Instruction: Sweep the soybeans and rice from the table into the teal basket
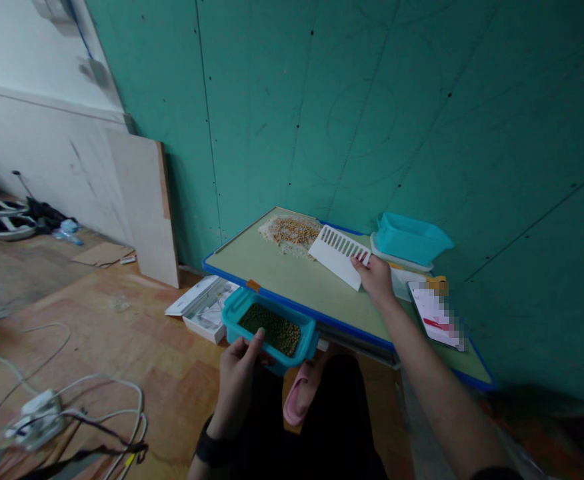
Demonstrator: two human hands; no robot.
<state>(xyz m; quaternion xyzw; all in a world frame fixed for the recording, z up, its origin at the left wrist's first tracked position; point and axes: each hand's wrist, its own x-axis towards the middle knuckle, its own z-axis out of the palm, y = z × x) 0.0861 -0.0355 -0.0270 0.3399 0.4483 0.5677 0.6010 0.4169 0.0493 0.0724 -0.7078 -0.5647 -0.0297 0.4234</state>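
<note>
Left hand [239, 373] grips the near rim of a blue tub [271, 328] of green beans, held just off the near edge of the table [282, 277]. Right hand [376, 279] pinches a white slotted scraper [339, 255], lying flat on the table beside a pile of yellow grain [292, 232]. Second blue tub [411, 238] sits at the far right, near the wall.

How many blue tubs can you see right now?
2. One tub, holding green beans, is gripped by the left hand at the table's near edge. The other tub sits upturned by the wall, beyond the right hand. Others may be hidden.
</note>
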